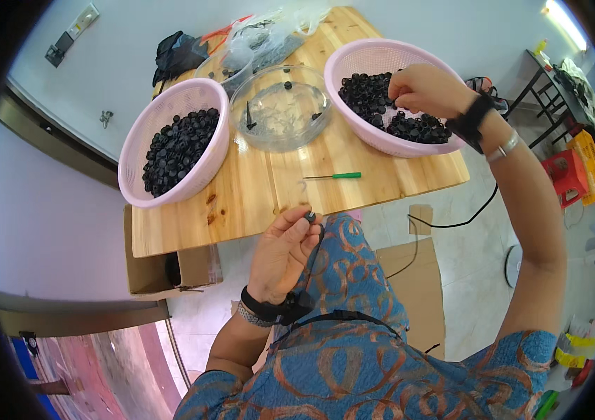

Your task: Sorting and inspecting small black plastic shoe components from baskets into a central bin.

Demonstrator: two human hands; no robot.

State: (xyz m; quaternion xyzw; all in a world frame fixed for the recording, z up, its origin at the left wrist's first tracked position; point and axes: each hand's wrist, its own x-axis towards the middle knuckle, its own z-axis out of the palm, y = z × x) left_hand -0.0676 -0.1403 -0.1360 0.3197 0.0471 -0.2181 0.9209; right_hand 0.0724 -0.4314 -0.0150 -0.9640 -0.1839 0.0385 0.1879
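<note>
My left hand [280,255] is at the table's near edge, thumb and fingers pinched round a small black plastic cap [310,217]. Over at the right, my right hand [427,89] reaches into a pink plastic basket [343,59] full of loose black ring-like parts [364,98]. Its fingers are bent together low over the parts; whatever they hold is hidden. A second pink basket [222,112], on the left, holds a heap of black caps [182,147]. Between the baskets and my left hand lies a thin screwdriver with a green handle [346,175].
A round clear plastic tray [276,143] with small clear and black pieces stands between the baskets. Behind it are clear plastic bags [269,35] and a black bag [180,54]. Below the wooden table [269,189] sits a cardboard box [199,269]. A black cable [462,222] runs at the right.
</note>
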